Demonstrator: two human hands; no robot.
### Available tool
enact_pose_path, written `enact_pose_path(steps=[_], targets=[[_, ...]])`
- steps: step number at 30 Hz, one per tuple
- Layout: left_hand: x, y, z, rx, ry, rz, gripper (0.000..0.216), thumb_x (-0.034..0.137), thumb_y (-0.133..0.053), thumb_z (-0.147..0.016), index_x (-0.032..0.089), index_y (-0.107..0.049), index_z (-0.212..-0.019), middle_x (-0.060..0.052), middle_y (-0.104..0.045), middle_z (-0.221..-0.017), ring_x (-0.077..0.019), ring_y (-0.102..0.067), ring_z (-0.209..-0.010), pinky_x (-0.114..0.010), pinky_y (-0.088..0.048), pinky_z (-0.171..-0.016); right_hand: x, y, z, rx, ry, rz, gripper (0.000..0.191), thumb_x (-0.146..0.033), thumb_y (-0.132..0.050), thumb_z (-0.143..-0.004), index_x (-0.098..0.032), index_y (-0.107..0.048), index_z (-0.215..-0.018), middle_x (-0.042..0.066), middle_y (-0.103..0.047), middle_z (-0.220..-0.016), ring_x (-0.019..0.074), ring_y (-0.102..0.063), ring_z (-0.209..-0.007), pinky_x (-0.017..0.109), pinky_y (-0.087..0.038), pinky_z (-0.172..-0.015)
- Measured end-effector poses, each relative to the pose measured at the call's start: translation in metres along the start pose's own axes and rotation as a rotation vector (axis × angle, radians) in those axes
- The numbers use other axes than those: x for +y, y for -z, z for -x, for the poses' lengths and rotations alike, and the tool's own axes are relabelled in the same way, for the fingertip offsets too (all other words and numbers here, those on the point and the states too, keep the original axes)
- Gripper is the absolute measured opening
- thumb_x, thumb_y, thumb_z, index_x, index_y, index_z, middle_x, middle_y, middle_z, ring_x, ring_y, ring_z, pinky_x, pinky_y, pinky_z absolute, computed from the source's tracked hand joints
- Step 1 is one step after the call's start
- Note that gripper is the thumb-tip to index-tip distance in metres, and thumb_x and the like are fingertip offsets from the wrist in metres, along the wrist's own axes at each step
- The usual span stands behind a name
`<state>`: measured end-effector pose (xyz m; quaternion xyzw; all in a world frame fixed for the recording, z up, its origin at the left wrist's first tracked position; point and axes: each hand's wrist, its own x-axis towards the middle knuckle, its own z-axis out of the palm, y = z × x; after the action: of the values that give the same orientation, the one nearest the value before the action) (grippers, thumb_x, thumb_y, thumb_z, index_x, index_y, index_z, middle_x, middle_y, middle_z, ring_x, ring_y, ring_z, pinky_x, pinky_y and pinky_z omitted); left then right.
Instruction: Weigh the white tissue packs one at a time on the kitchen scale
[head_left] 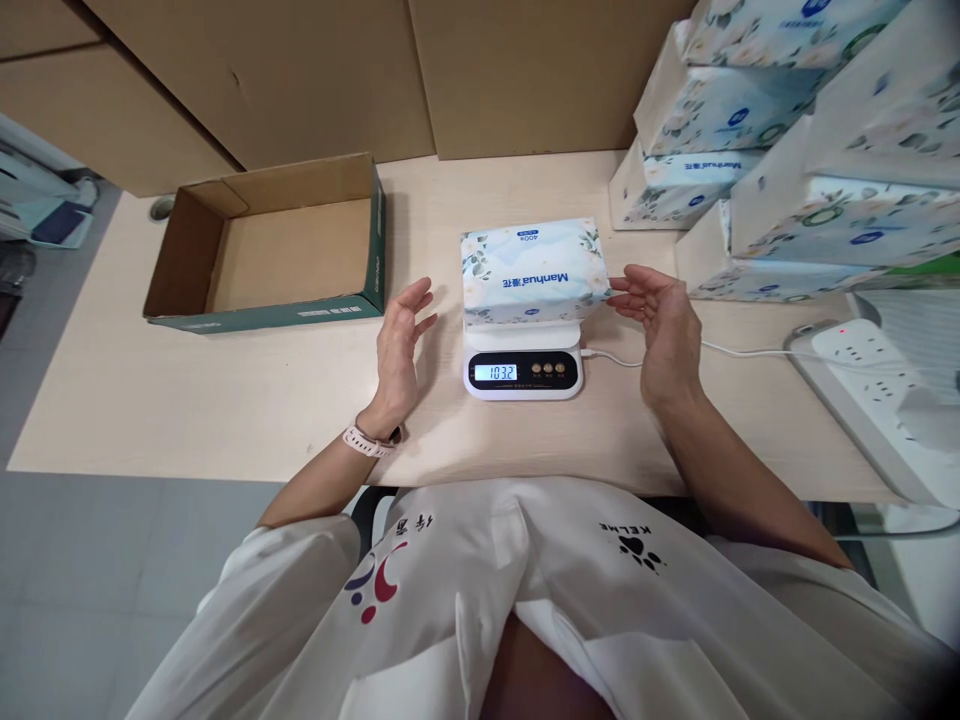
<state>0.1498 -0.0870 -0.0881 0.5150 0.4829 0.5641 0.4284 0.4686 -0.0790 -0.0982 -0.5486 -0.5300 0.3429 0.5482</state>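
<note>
A floral white-and-blue tissue pack lies on a white digital scale, covering most of its weighing plate. The lit display seems to read 103.2. Left of the pack, my left hand is raised with its fingers apart, touching nothing. My right hand is open by the pack's right end, its fingertips very near that edge; I cannot tell whether they touch it. Neither hand holds anything.
An open, shallow cardboard box stands on the table at the left. Stacked tissue packs fill the back right. A white power strip sits at the right, with a white cable crossing the table. Large cardboard cartons line the back.
</note>
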Motion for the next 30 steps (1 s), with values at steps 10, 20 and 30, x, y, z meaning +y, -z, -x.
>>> enact_pose_path(steps=[10,20,30], targets=[[0.001,0.001,0.002,-0.157,-0.051,-0.037,0.064,0.076,-0.036,-0.106,0.042,-0.059,-0.154,0.002,-0.043,-0.175,-0.0305,-0.025,-0.17,-0.057,-0.028,-0.138,-0.003,-0.002,0.0,0.011,-0.029,-0.019,0.07,-0.081,-0.038,-0.1,-0.027,-0.072,-0.13,0.009,-0.078,-0.128,0.0297,-0.075,-0.115,0.06,-0.055,-0.115],[-0.006,0.006,0.004,-0.257,-0.068,-0.155,0.068,0.076,-0.021,-0.108,0.047,-0.043,-0.165,0.01,-0.03,-0.18,-0.0257,-0.014,-0.173,-0.055,-0.009,-0.144,-0.016,-0.005,0.005,-0.062,-0.036,-0.023,0.073,-0.083,-0.034,-0.1,-0.034,-0.07,-0.139,0.007,-0.075,-0.142,0.0331,-0.063,-0.146,0.061,-0.045,-0.129],[-0.003,0.003,0.008,-0.299,-0.043,-0.128,0.071,0.078,-0.022,-0.106,0.044,-0.044,-0.165,0.009,-0.026,-0.181,-0.0233,-0.005,-0.174,-0.05,-0.004,-0.144,-0.02,-0.003,0.01,-0.143,-0.042,0.036,0.076,-0.084,-0.03,-0.1,-0.038,-0.061,-0.151,0.002,-0.064,-0.158,0.0323,-0.049,-0.159,0.061,-0.03,-0.138]])
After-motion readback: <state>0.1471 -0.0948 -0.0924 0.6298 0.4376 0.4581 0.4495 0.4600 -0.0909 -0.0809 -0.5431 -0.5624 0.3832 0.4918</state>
